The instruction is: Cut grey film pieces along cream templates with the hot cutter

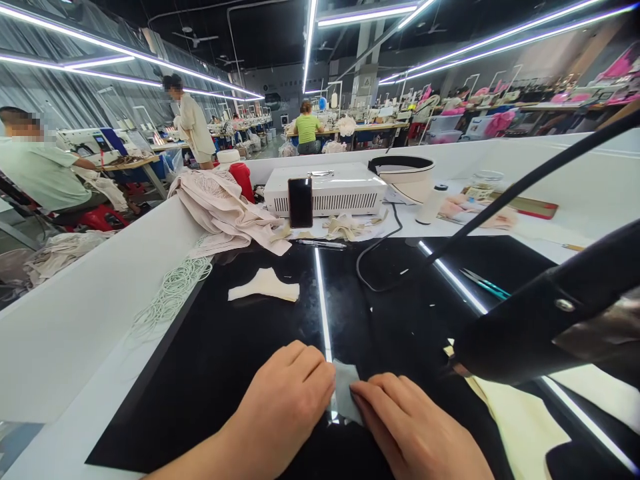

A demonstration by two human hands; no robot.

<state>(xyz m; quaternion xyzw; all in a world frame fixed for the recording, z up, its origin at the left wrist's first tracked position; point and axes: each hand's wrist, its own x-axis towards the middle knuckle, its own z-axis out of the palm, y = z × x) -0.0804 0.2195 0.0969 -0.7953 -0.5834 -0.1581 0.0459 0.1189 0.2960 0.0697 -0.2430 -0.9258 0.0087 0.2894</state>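
A small grey fabric piece (347,390) lies between my two hands, low over the glossy black work surface (240,347). My left hand (295,393) is closed at its left edge, with the fingertips hidden behind the knuckles. My right hand (405,417) pinches its right edge between thumb and fingers. Farther off on the black surface rests a cream curved fabric piece (264,285), apart from both hands. To the right, pale yellow fabric pieces (520,417) lie partly under a black machine arm (540,320).
A white vented box (325,190) stands at the back with a phone (301,202) leaning on it. Beige garments (225,207) and pale green cord (175,293) lie left. Tweezers (484,283) lie right, near a black cable (380,250). Several people work beyond the white partition (100,287).
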